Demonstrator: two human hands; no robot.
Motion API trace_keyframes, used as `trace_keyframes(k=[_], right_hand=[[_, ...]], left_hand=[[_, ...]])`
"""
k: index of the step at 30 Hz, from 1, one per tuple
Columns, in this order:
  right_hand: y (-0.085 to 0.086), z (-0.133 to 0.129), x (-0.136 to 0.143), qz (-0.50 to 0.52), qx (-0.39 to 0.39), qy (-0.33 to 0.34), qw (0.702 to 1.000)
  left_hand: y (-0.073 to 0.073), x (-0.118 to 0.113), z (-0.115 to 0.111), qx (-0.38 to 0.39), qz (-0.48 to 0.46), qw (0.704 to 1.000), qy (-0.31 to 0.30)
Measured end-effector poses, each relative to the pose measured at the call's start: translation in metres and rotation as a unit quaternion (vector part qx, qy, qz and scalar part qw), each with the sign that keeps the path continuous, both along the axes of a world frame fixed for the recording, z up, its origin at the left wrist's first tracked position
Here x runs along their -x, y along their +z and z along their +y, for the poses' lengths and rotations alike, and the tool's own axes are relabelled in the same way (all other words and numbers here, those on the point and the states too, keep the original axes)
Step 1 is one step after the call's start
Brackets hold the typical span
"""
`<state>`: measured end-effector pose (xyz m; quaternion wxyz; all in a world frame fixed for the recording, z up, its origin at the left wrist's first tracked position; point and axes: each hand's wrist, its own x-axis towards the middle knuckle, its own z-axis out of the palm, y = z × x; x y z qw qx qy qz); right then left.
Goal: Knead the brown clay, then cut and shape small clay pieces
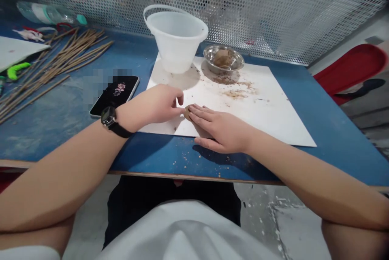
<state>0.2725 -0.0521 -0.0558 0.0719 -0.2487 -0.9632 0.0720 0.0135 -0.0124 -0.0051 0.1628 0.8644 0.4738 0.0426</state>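
Observation:
A small brown lump of clay (187,113) lies on the white board (267,118) near its front edge. My right hand (217,126) is laid over the lump, palm down, with its fingers stretched out and the thumb apart. From the left, my left hand (161,104) reaches in with a fingertip at the lump's left side; its fingers are curved and apart. Part of the clay is hidden under my right fingers. Behind, a steel bowl (209,55) holds a bigger brown lump (223,58). Brown smears and crumbs mark the board.
A white bucket (176,45) stands at the board's back left. Left of the board are a phone (115,96), thin sticks (60,61) and a plastic bottle (48,13). A perforated metal screen (273,17) borders the blue table (127,158); a red chair (352,67) is at right.

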Motion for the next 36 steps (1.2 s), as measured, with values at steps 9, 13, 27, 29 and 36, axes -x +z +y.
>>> trace_keyframes(k=[9, 13, 27, 29, 36], right_hand=[[-0.001, 0.000, -0.009, 0.054, 0.005, 0.020, 0.998], [0.000, -0.007, -0.005, 0.032, 0.034, 0.016, 0.999], [-0.005, -0.005, -0.021, 0.177, 0.028, 0.003, 0.984], [-0.004, -0.008, -0.017, 0.149, 0.020, 0.008, 0.989], [-0.001, -0.008, -0.014, 0.086, 0.012, 0.012, 0.996]], left_hand=[[-0.008, -0.001, -0.002, 0.024, -0.029, 0.999, -0.003], [-0.006, -0.002, -0.002, 0.014, -0.011, 1.000, 0.000], [-0.009, 0.009, -0.037, -0.147, -0.022, 0.963, -0.225], [-0.016, 0.013, -0.039, -0.161, -0.001, 0.952, -0.259], [-0.027, 0.018, -0.038, -0.115, -0.007, 0.963, -0.243]])
